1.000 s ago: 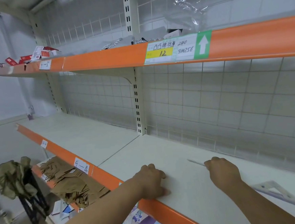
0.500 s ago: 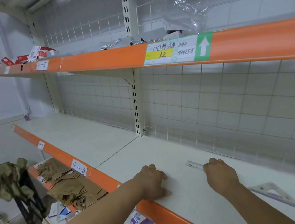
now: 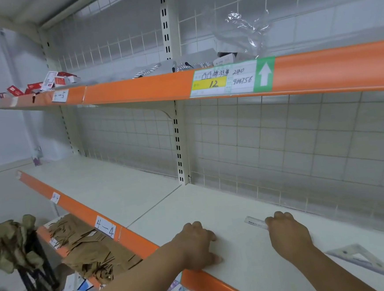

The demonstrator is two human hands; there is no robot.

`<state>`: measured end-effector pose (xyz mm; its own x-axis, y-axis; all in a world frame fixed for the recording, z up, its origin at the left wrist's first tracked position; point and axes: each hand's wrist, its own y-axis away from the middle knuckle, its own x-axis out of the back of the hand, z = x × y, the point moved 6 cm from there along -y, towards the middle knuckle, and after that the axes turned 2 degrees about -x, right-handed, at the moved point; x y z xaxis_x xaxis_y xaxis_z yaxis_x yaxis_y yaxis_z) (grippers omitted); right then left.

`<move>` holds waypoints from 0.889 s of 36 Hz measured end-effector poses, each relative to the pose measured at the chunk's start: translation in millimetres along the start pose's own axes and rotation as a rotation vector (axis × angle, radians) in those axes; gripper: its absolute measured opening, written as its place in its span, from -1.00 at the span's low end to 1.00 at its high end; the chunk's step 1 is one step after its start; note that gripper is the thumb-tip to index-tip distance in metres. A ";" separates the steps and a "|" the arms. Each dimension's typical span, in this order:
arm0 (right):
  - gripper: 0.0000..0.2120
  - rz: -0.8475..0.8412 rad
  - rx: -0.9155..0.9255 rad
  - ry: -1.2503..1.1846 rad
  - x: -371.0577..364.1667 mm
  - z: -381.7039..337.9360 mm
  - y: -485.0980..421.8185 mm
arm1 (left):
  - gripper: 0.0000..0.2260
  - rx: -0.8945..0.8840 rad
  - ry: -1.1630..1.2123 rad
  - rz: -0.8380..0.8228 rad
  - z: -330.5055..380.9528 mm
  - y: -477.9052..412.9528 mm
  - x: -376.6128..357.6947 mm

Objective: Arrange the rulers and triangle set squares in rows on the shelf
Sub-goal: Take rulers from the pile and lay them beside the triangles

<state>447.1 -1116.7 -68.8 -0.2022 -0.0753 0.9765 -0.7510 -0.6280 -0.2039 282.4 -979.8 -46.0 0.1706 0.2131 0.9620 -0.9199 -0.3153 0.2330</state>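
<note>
Ruler (image 3: pixel 255 222), clear plastic, is down at the shelf (image 3: pixel 144 195) board, set back from the orange lip (image 3: pixel 134 239), with one end poking out left of the right hand (image 3: pixel 287 234). Right fingers are curled down over its other end. The pinch is hidden behind the knuckles, so probably a thumb-and-finger grip. Left hand (image 3: pixel 197 246) rests right at the lip, fingers loosely bent, thumb flat on the board, nothing held. Set square (image 3: pixel 361 263) lies flat further right along the lip, apart from both hands. Handling guess: ruler is light, thin, stiff with some flex, slick on the painted board and awkward to lift flat. Best pinched across the long edges near one end.
</note>
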 end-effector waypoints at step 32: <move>-0.69 0.045 -0.027 -0.046 22.1 -7.9 18.5 | -0.41 -0.047 0.025 0.017 3.9 7.8 1.7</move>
<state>423.8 -1123.9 -51.6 -0.2077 -0.1392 0.9682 -0.7587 -0.6019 -0.2492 276.8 -985.6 -42.0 0.1468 0.2311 0.9618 -0.9383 -0.2753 0.2094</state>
